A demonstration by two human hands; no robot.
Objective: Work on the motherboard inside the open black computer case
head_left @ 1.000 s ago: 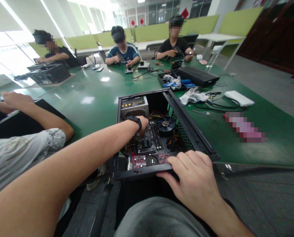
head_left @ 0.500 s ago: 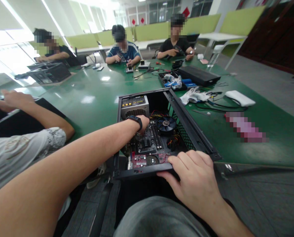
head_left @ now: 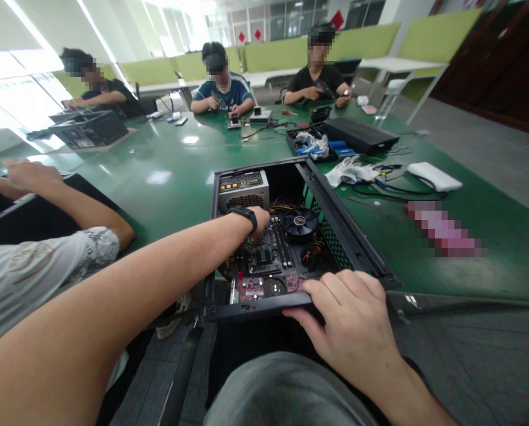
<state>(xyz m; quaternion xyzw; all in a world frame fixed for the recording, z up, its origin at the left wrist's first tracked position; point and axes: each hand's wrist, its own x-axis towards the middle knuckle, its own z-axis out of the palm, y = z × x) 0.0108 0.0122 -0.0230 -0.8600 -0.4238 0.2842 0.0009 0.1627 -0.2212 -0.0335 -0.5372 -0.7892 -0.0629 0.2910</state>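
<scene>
An uncovered black computer case [head_left: 351, 236] lies at the table's near edge. My left hand [head_left: 260, 222] reaches inside it, over the motherboard [head_left: 268, 254] and close to the power supply [head_left: 245, 188]. Its fingers point down and are mostly hidden, so I cannot see what they touch. My right hand [head_left: 342, 305] grips the near rim of the case, thumb below and fingers over the top. Beside the left hand sits a round black fan [head_left: 300, 223] with wires around it. A red circuit board [head_left: 255, 288] lies along the near side.
White gloves [head_left: 351, 171], cables and a white pouch [head_left: 434, 176] lie on the green table [head_left: 167, 201] to the right. Behind them is a black tray [head_left: 311, 145] holding gloves. A neighbour's arm [head_left: 87, 207] is close on the left; several people sit around the table.
Both hands keep their places on and in the case. The view has shifted very slightly; nothing else visibly differs.
</scene>
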